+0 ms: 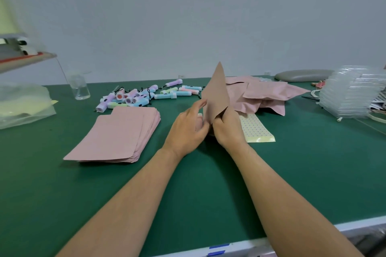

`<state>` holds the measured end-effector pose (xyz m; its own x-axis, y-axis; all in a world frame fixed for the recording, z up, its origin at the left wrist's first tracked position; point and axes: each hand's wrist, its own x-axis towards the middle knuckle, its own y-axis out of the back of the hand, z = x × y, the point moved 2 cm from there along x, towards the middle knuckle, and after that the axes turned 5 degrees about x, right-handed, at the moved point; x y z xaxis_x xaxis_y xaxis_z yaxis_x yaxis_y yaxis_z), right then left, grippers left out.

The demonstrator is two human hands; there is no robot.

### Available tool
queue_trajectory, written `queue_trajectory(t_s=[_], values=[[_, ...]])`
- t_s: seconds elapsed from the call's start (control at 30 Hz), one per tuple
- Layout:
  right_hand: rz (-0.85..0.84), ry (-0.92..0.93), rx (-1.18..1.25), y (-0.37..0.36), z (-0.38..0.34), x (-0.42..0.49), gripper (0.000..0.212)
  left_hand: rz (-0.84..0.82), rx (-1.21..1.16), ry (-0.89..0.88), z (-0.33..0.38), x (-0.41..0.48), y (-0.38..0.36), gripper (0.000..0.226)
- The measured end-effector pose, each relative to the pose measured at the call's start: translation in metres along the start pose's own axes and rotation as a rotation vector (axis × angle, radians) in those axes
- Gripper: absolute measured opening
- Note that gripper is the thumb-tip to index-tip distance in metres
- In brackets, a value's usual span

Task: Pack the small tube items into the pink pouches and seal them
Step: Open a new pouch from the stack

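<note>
A pink pouch (216, 94) stands tilted up over the middle of the green table (188, 194). My right hand (227, 129) grips its lower edge. My left hand (188, 129) touches its left side, thumb up against the paper, fingers curled under it. Whether a tube is inside is hidden. A flat stack of empty pink pouches (117, 135) lies to the left. Several pastel tubes (146, 95) with black cords lie in a heap behind the stack. A pile of filled pink pouches (267, 94) sits at the back right.
A yellow sticker sheet (257, 129) lies just right of my hands. A clear jar (80, 87) stands at the back left, a plastic bag (23, 104) at the far left. Stacked clear plastic trays (351, 92) and scissors (311, 98) occupy the right side. A grey pad (302, 75) lies at the back.
</note>
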<state>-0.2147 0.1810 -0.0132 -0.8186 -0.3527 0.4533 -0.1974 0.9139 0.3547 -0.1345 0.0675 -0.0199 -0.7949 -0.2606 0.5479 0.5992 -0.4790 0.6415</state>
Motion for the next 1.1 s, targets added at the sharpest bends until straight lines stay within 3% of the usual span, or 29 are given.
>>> queue_trajectory(t_s=[0.1,0.23,0.33,0.53,0.7,0.83,0.93,1.1], values=[[-0.076,0.124,-0.036,-0.003,-0.009,-0.006,0.073,0.016,-0.038,-0.013,-0.005,0.001,0.002,0.059],[0.020,0.116,0.087,0.000,-0.016,-0.004,0.081,-0.063,-0.146,0.021,-0.010,-0.004,0.003,0.072],[-0.011,0.130,0.077,0.001,-0.016,-0.002,0.079,-0.034,-0.095,-0.004,-0.004,-0.004,0.004,0.069],[-0.102,0.241,0.048,-0.011,-0.020,-0.004,0.062,0.164,0.109,0.022,0.006,0.003,0.005,0.058],[-0.132,0.290,-0.022,-0.017,-0.025,-0.010,0.073,0.251,0.091,0.130,-0.001,0.005,0.009,0.066],[-0.041,0.158,-0.220,-0.014,-0.015,-0.006,0.087,0.410,0.034,0.240,-0.008,0.004,0.015,0.078],[0.011,0.113,-0.273,-0.009,-0.012,-0.005,0.086,0.427,-0.031,0.299,-0.010,0.004,0.016,0.088],[-0.015,0.250,-0.195,-0.012,-0.019,-0.010,0.068,0.350,0.019,0.143,-0.003,0.004,0.012,0.068]])
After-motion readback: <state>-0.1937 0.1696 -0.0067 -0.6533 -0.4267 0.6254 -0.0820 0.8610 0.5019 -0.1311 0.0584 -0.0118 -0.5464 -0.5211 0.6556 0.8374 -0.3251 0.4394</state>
